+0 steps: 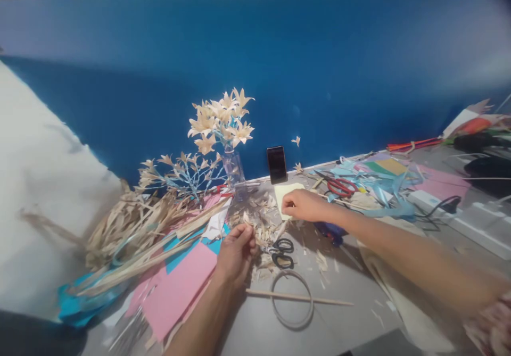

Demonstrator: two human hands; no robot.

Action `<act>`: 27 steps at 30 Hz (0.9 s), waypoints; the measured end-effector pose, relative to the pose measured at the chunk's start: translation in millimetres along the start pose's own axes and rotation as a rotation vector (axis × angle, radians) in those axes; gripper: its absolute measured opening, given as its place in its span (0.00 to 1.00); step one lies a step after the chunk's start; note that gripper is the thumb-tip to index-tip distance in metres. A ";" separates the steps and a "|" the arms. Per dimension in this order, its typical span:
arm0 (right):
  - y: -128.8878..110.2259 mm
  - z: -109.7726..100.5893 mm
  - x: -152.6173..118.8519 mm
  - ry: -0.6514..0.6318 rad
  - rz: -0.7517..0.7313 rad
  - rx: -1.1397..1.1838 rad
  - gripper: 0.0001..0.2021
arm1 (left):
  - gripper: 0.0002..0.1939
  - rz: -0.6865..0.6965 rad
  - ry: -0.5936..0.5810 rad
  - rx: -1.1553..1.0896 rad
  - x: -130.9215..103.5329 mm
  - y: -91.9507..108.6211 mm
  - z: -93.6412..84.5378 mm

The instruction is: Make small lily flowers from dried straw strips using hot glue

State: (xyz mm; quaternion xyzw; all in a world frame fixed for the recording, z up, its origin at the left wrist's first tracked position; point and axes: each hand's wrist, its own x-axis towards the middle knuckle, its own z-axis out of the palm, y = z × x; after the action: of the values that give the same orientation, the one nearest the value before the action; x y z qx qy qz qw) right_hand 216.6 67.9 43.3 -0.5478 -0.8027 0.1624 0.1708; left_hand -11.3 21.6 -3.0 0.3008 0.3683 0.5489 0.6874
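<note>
A light pinch for a pale petal-like piece (246, 219)

The piece stands up from the left hand (238, 249), at the tips of thumb and forefinger, with its point toward the wall. That hand is drawn narrow, pinching the piece low; the other fingers curl in beneath. It looks thin and dry, so I would squeeze only enough to stop it turning, keep hold at the base, and leave the tip free of pressure.

Across from it, the right hand (305, 205) reaches over a yellow paper (280, 191), thumb and fingers gathered close together. From here I cannot tell whether they hold anything, or whether they touch the sheet or hover just above it. Bringing that hand in slowly, fingers low, would be kinder to something so brittle.

Around and below lie pale scraps (257, 207), where a dropped piece could easily get lost; working just clear of them seems wise. Black-handled scissors (283, 245) sit just beside the left hand, so I would mind the knuckles there. Nearer the person, a round ring (293, 325) and a thin stick (333, 301) cross on the table (339, 329). Farther back, a dark phone (277, 164) leans upright near a clear vase (233, 167) of cream flowers (221, 114).
</note>
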 end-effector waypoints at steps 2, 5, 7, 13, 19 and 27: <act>5.1 1.6 24.2 -0.009 -0.015 -0.088 0.05 | 0.22 -0.002 0.016 -0.003 -0.3 2.0 0.0; 14.6 14.3 51.5 -0.029 -0.045 -0.178 0.12 | 0.21 -0.004 -0.004 0.002 -3.4 4.8 0.8; 20.2 24.1 61.5 -0.039 -0.064 -0.208 0.15 | 0.20 -0.008 -0.028 0.005 -5.4 5.6 1.2; 27.0 30.3 72.7 -0.075 -0.087 -0.139 0.06 | 0.19 -0.041 -0.053 0.007 -5.9 3.4 0.1; 15.7 13.3 51.5 -0.085 -0.100 0.142 0.07 | 0.19 -0.042 -0.031 -0.027 -3.6 5.8 0.0; -26.5 20.9 -25.1 -0.123 0.046 0.946 0.16 | 0.16 0.017 -0.099 0.051 -14.5 6.7 10.1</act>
State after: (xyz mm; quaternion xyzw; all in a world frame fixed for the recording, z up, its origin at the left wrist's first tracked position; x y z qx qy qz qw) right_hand 193.9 33.7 34.2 -0.4169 -0.6369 0.5459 0.3501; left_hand -8.2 8.8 10.5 0.3481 0.3451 0.5298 0.6921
